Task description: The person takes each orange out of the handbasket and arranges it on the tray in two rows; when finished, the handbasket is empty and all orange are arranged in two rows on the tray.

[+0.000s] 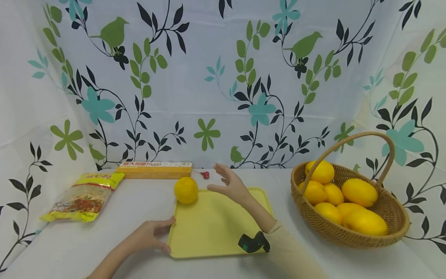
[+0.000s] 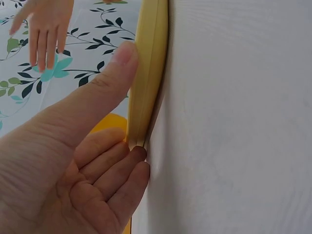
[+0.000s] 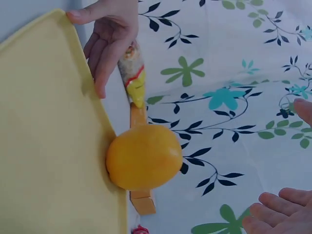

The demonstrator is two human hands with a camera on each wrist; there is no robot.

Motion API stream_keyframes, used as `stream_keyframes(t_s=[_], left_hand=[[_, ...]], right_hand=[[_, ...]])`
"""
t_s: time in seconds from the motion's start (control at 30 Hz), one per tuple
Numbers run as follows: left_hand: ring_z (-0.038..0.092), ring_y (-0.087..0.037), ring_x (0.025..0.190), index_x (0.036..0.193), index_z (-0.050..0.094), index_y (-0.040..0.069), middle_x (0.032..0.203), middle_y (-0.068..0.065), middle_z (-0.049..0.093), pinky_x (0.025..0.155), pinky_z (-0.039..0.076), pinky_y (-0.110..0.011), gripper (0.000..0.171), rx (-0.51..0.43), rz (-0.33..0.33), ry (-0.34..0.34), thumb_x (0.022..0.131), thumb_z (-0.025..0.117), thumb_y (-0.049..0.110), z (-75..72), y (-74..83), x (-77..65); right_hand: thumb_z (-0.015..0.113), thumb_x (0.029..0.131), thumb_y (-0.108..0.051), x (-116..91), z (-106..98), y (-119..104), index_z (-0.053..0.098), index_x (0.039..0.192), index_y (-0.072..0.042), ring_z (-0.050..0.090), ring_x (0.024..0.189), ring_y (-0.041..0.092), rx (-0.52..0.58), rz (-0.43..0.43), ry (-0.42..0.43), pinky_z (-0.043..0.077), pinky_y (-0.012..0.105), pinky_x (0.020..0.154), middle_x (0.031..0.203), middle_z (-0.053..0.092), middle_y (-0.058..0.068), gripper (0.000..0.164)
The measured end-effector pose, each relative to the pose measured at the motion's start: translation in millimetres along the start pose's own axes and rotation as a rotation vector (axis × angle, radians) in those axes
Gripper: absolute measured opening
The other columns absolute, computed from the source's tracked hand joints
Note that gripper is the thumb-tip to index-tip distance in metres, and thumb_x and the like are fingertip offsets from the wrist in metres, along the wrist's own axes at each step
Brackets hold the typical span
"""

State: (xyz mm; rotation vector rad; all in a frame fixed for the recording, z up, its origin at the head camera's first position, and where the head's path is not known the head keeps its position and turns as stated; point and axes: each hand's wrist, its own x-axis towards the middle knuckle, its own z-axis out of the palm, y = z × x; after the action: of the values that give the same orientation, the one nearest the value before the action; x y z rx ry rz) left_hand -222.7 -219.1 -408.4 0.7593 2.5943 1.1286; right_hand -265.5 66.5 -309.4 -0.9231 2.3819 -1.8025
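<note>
A yellow lemon (image 1: 186, 190) rests at the far left corner of a pale yellow tray (image 1: 216, 228). My left hand (image 1: 150, 235) touches the tray's left rim, thumb and fingertips spread along it. In the left wrist view, the thumb and bent fingers of the left hand (image 2: 92, 146) meet the rim. My right hand (image 1: 231, 184) is raised over the tray's far side, right of the lemon and apart from it, fingers spread and holding nothing. The right wrist view shows the lemon (image 3: 145, 157) beside the rim, with the right hand (image 3: 282, 214) partly in frame.
A wicker basket (image 1: 352, 242) holding several lemons (image 1: 360, 192) stands at the right. At the back left are a pasta box (image 1: 153, 171) and a yellow-edged food bag (image 1: 83, 197). A small red item (image 1: 205, 175) lies behind the tray. Patterned cloth (image 1: 223, 97) hangs behind.
</note>
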Motion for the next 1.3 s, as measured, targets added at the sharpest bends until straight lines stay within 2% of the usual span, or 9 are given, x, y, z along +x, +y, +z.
stream_keyframes(t_s=[0.17,0.3,0.47,0.67,0.8,0.9,1.0,1.1,1.3], left_hand=[[0.045,-0.037,0.112,0.125,0.045,-0.007,0.129,-0.025,0.040,0.091,0.038,-0.046,0.084,-0.016,-0.031,-0.012,0.061,0.080,0.033,1.4,-1.1,-0.1],[0.045,-0.037,0.113,0.126,0.045,-0.007,0.129,-0.025,0.040,0.092,0.037,-0.047,0.085,-0.015,-0.040,-0.002,0.060,0.080,0.034,-0.2,0.7,0.7],[0.044,-0.038,0.113,0.125,0.045,-0.007,0.129,-0.025,0.039,0.091,0.037,-0.048,0.086,-0.001,-0.046,0.004,0.059,0.080,0.035,-0.7,1.5,-1.9],[0.043,-0.037,0.114,0.125,0.046,-0.007,0.129,-0.023,0.041,0.092,0.037,-0.048,0.087,0.017,-0.051,0.013,0.058,0.080,0.037,-1.3,1.5,-1.5],[0.043,-0.037,0.115,0.125,0.046,-0.007,0.129,-0.024,0.040,0.092,0.038,-0.047,0.085,-0.004,-0.041,0.004,0.059,0.080,0.034,-0.8,0.3,-1.8],[0.043,-0.037,0.114,0.125,0.045,-0.008,0.129,-0.025,0.040,0.092,0.038,-0.047,0.083,-0.021,-0.027,-0.007,0.061,0.080,0.031,0.1,-0.8,-1.1],[0.043,-0.037,0.115,0.125,0.046,-0.007,0.130,-0.024,0.040,0.092,0.037,-0.047,0.083,-0.023,-0.040,-0.008,0.061,0.080,0.033,0.6,-1.6,-0.5],[0.043,-0.036,0.115,0.126,0.046,-0.006,0.130,-0.023,0.041,0.092,0.037,-0.047,0.085,-0.003,-0.054,-0.001,0.059,0.080,0.036,0.0,-1.3,-0.8],[0.044,-0.038,0.113,0.125,0.046,-0.007,0.129,-0.025,0.040,0.090,0.040,-0.046,0.083,0.005,-0.037,-0.002,0.061,0.079,0.033,-0.2,-0.2,-1.6]], right_hand=[[0.066,0.081,-0.009,-18.9,-29.5,-2.3,0.028,0.136,0.004,0.030,0.126,0.026,-0.042,-0.065,0.017,0.027,0.036,0.103,0.138,0.033,0.019,0.069],[0.067,0.080,-0.010,-32.2,-54.6,-6.9,0.033,0.134,0.002,0.034,0.124,0.022,-0.067,-0.110,0.065,0.030,0.031,0.102,0.135,0.038,0.016,0.065],[0.063,0.083,-0.005,-50.0,-83.6,-23.4,0.042,0.126,0.004,0.043,0.117,0.022,-0.110,-0.160,0.144,0.035,0.029,0.098,0.127,0.046,0.017,0.048],[0.057,0.087,-0.003,-67.3,-123.8,-45.0,0.052,0.115,0.005,0.054,0.102,0.012,-0.194,-0.188,0.198,0.044,0.022,0.087,0.114,0.056,0.015,0.030],[0.051,0.085,0.011,-80.6,-151.2,-48.5,0.058,0.101,0.008,0.060,0.089,0.013,-0.184,-0.365,0.146,0.050,0.021,0.076,0.099,0.064,0.012,0.018],[0.048,0.082,0.018,-91.0,-173.7,-48.8,0.060,0.096,0.009,0.061,0.085,0.015,-0.181,-0.455,0.079,0.050,0.020,0.074,0.093,0.065,0.010,0.020],[0.048,0.081,0.019,-99.0,-195.3,-49.5,0.060,0.096,0.009,0.061,0.087,0.015,-0.228,-0.449,0.059,0.049,0.019,0.076,0.092,0.065,0.009,0.022],[0.047,0.080,0.020,-105.1,-213.8,-48.2,0.060,0.095,0.009,0.060,0.087,0.013,-0.289,-0.415,0.086,0.048,0.016,0.076,0.091,0.066,0.007,0.022],[0.049,0.080,0.019,-117.6,-241.1,-40.0,0.060,0.086,0.007,0.060,0.081,0.013,-0.367,-0.296,0.134,0.049,0.015,0.071,0.085,0.066,0.009,0.017]])
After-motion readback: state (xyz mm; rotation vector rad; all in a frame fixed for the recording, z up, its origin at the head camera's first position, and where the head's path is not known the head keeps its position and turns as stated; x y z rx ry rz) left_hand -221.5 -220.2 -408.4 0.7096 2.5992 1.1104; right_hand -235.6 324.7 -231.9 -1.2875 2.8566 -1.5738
